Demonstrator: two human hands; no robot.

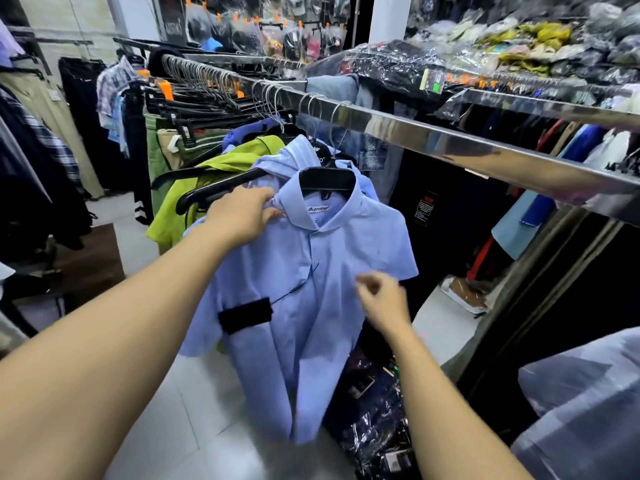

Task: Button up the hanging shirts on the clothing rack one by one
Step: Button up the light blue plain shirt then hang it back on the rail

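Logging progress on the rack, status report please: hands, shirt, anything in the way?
Left hand grip on collar of light blue shirt. Right hand loosely curled at shirt front, holding nothing. Black tag on a string dangles over the front.

Free room: bare white floor tiles (194, 393) below and between both forearms.

Obstacles: chrome rack rail (433, 133) above and right of the right hand (382, 301). Black hanger (327, 180) just beyond the left hand (242, 214), hooked over the rail. Lime-green garment (180, 202) crowding the left hand's outer side. Plastic-wrapped dark garments (377, 420) under the right forearm. Blue shirt (311, 323) between the hands.
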